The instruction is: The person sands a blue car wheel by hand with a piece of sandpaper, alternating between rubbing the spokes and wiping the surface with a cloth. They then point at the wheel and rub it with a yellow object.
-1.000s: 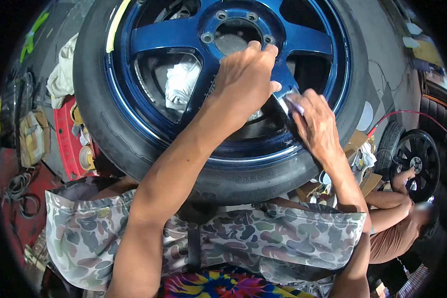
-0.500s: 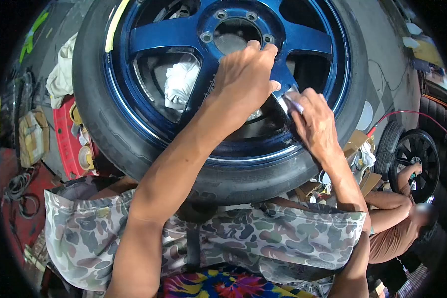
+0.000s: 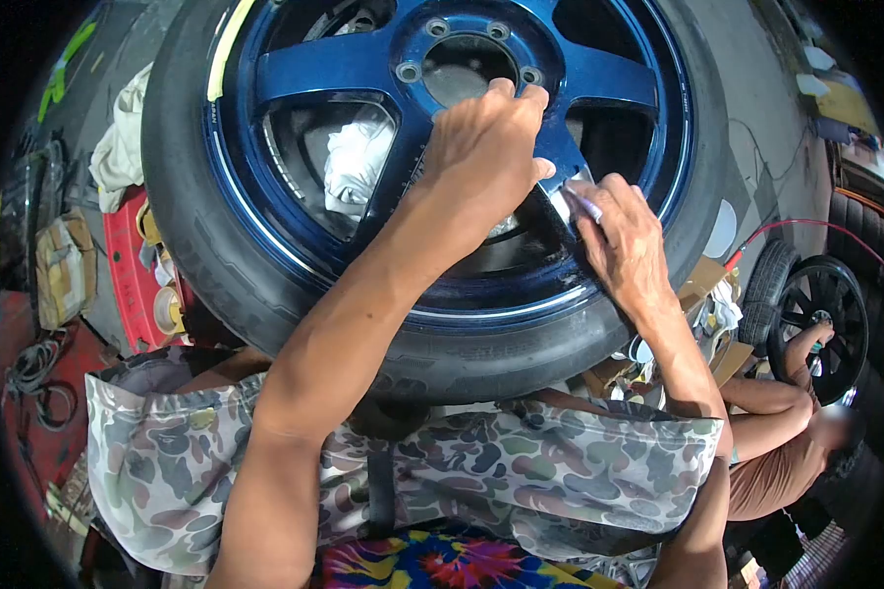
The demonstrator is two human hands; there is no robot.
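Observation:
A blue alloy wheel (image 3: 329,69) with a black tire (image 3: 231,260) lies face up in front of me. My left hand (image 3: 486,147) grips the wheel at the hub and top of a spoke, its fingers curled at the centre bore and the thumb sticking out right. My right hand (image 3: 619,231) pinches a small purple-and-white piece of sandpaper (image 3: 587,205) against the lower right spoke. A patch of that spoke beside the sandpaper looks pale and shiny. A white cloth (image 3: 357,167) shows through the opening left of my left hand.
A yellow strip (image 3: 228,49) lies along the rim's upper left. A red tray (image 3: 133,270) with tape rolls stands at left. At right are a red hose (image 3: 791,223), a black wheel (image 3: 823,329) and a seated person (image 3: 781,466) with one hand on it.
My right hand and the sandpaper have shifted very slightly on the spoke. My left hand keeps its place. At right, the other person's hand has moved a little lower on the black wheel.

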